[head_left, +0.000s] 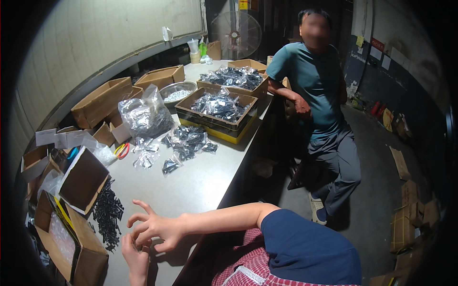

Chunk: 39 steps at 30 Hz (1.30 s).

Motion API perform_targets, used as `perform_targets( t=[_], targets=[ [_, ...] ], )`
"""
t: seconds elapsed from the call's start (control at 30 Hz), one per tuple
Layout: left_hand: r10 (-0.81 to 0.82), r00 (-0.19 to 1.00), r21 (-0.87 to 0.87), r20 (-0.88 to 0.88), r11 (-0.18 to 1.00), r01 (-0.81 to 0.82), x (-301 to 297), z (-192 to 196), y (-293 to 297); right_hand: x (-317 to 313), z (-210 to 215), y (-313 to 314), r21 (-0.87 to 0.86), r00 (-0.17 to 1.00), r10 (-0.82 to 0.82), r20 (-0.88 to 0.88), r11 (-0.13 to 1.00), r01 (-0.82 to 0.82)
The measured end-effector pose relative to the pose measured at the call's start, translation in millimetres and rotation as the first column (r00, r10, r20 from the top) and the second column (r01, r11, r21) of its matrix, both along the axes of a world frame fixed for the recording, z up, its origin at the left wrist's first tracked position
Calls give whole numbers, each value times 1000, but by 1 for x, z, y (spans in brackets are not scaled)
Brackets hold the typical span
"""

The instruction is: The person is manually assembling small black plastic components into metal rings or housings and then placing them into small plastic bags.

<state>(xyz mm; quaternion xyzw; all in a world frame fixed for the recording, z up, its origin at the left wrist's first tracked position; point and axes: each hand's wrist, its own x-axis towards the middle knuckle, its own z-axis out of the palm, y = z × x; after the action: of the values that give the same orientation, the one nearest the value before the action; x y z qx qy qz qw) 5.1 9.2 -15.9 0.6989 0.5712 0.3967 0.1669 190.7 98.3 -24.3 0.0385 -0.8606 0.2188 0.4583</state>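
My right hand [160, 229] reaches across from the right over the near part of the table, fingers spread and bent, the index finger raised. Just below it, my left hand [135, 257] is closed, its fingertips pressed together against the right hand's lower fingers. Whatever it may hold is too small or hidden to make out. Nearest to both hands is a pile of small black screw-like pieces [108, 214] on the table, to their left. An open cardboard box [86, 183] stands tipped beside that pile.
Small bags of black parts [187, 141] lie mid-table, near a large clear bag [144, 114] and scissors [122, 150]. Filled trays [217, 112] and a metal bowl [177, 91] stand farther back. Another box [88, 252] is at left. A person [310, 90] leans at the table's right edge.
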Motion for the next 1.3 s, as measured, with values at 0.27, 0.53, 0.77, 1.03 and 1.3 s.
perform_targets(
  t=[0.27, 0.53, 0.77, 1.03, 1.3],
  targets=[
    [-13, 998, -7, 58, 1000, 14, 4, 1, 1, 1, -3, 4, -23, 1000, 15, 0, 1000, -15],
    [35, 994, -36, 106, 999, -32, -6, -13, 2, 21, 22, 22, -163, 998, -65, 28, 984, 68],
    [17, 999, 65, 29, 998, -19, -11, -18, 2, 41, 62, 29, -5, 980, -197, 8, 980, 197],
    [-7, 997, -4, 83, 1000, 7, 4, -9, 2, 86, 3, 121, 245, 556, -703, 443, 692, 679],
    [-2, 1000, 88, -29, 996, 5, -6, -16, -5, 95, 2, 171, 307, 238, -765, 598, 493, 814]
  ],
)
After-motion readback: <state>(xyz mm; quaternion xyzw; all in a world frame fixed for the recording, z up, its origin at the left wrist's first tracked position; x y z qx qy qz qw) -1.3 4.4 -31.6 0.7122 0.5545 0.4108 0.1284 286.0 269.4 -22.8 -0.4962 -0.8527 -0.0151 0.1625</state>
